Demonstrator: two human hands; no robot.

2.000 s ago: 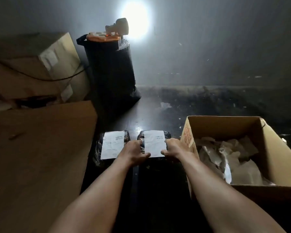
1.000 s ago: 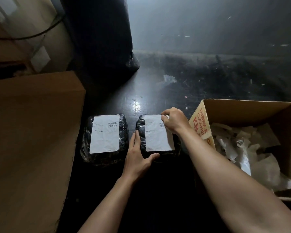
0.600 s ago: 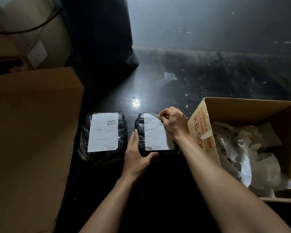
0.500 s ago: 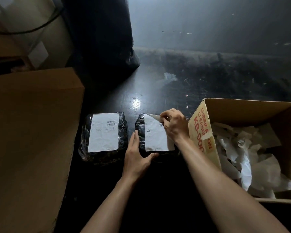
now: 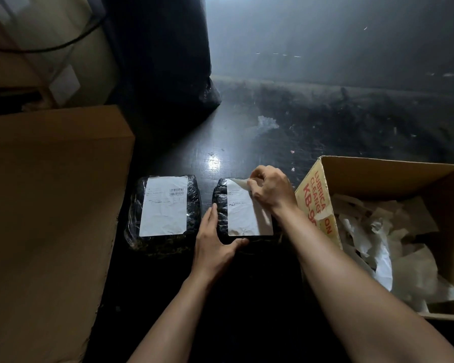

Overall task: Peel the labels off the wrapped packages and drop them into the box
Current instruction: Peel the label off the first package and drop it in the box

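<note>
Two black wrapped packages lie side by side on the dark floor (image 5: 286,142), each with a white label on top. The left package (image 5: 163,216) carries its label (image 5: 165,205) flat and whole. The right package (image 5: 222,205) sits just beside an open cardboard box (image 5: 378,169), which stands at the right and holds a heap of crumpled paper scraps (image 5: 393,244).

The right hand (image 5: 271,188) is over the far right corner of the right package, its fingers (image 5: 252,183) pinching the corner of that label (image 5: 243,213), which is lifted and folded back there; the rest of the label lies flat. The left hand (image 5: 214,243) rests at the package's near left corner, fingers together along its left side and the thumb spread across the near edge, bracing it.

A large closed carton (image 5: 50,205) fills the left side, and a tall black bag (image 5: 165,61) stands behind the packages.
</note>
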